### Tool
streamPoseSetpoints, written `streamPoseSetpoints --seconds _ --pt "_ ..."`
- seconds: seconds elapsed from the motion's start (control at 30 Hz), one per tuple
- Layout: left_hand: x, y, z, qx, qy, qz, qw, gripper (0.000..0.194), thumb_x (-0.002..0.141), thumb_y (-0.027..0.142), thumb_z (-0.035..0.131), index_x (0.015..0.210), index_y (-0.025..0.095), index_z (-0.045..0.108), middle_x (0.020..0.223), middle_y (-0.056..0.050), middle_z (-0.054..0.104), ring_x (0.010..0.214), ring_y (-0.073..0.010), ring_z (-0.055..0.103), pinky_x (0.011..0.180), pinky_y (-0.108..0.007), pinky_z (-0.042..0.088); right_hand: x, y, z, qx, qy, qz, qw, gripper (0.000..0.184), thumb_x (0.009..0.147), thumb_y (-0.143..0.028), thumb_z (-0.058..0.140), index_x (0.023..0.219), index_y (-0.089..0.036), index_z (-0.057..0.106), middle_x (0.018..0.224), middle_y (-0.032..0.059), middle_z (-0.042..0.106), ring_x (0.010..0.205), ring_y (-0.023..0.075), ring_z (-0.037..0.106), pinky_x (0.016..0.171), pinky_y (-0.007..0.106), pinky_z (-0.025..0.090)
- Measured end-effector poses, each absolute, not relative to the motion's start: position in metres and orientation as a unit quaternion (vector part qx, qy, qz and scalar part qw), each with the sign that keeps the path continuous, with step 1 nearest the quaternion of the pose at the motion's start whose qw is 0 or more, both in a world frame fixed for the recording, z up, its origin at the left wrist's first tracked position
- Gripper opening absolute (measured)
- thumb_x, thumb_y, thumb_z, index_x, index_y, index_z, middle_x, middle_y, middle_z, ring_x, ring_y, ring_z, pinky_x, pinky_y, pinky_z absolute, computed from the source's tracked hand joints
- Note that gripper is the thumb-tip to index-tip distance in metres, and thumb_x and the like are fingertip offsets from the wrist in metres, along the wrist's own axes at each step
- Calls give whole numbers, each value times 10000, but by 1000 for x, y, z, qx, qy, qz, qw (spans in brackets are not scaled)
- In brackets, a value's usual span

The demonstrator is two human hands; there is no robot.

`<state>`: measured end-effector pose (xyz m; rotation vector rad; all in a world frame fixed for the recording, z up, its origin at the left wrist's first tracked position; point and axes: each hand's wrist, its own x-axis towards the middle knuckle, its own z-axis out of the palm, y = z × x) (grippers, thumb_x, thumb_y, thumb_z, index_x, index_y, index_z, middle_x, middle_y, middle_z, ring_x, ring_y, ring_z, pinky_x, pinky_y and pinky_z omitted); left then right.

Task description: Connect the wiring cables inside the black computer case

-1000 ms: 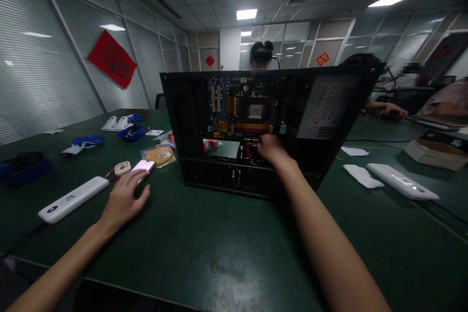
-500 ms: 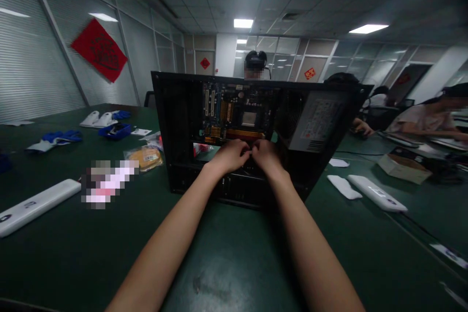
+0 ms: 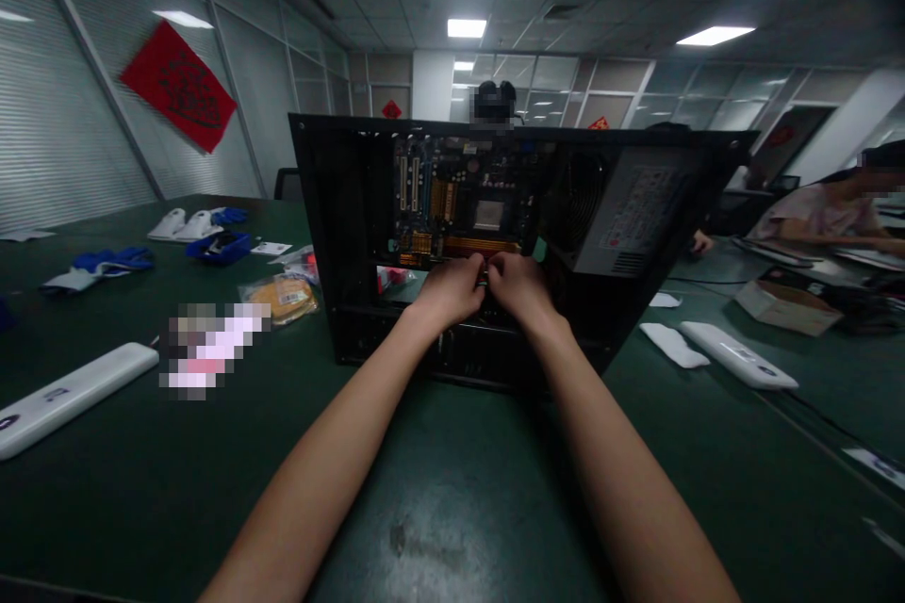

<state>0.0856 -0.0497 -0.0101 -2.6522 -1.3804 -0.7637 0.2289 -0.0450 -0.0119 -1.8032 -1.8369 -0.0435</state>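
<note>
Shifted since one second ago: left hand (image 3: 453, 290), from green table (image 3: 417, 471) to beside right hand (image 3: 523, 285). Upright on table: open computer case (image 3: 489, 350). Inside: motherboard (image 3: 481, 184). At its lower edge: both hands, nearly touching, fingers curled inward; cannot tell whether pinching anything.

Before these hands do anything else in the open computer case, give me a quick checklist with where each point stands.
1. Computer case standing on the table, open side toward the wearer: ok.
2. Left hand and right hand both at the work spot: ok, close together near the lower edge of the motherboard.
3. Clear view of the fingertips' work: not ok, the hands largely cover it.
4. What the fingers grip, if anything: cannot tell.
5. Power supply seated in the case's upper right: position ok; fastening cannot tell.
6. Yellow packet away from the hands: ok, outside the case to its left.
</note>
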Motion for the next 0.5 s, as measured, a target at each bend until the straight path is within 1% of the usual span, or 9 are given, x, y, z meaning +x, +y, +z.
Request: streamPoseSetpoints --seconds 0.13,0.27,0.4,0.5 --pt "87 -50 -8 -847 -454 -275 21 162 914 287 553 959 174 660 916 -167 727 860 -280 686 732 -378 481 229 -47 -10 -663 -684 -37 302 314 955 -201 456 1090 -162 737 1092 111 744 1025 210 682 883 251 464" --pt "86 -49 -7 -838 -456 -300 10 206 906 312 542 828 185 683 821 -134 730 790 -263 684 685 -359 469 229 -46 -11 -654 -685 -51 316 300 948 -198 472 1074 -158 741 1065 112 748 1015 211 683 889 258 465" --pt "84 -44 -9 -836 -463 -295 -17 205 887 285 543 788 193 696 795 -98 734 774 -245 683 706 -337 485 229 -43 -16 -628 -704 -56 327 283 939 -186 487 1060 -156 742 1028 111 752 980 215 689 853 267 473" --pt "82 -39 -13 -851 -435 -291 -41 133 832 184 573 864 197 701 873 -72 748 841 -230 690 754 -312 499 229 -41 -19 -614 -710 -59 339 271 933 -181 495 1030 -160 747 995 111 754 949 220 695 827 276 474"
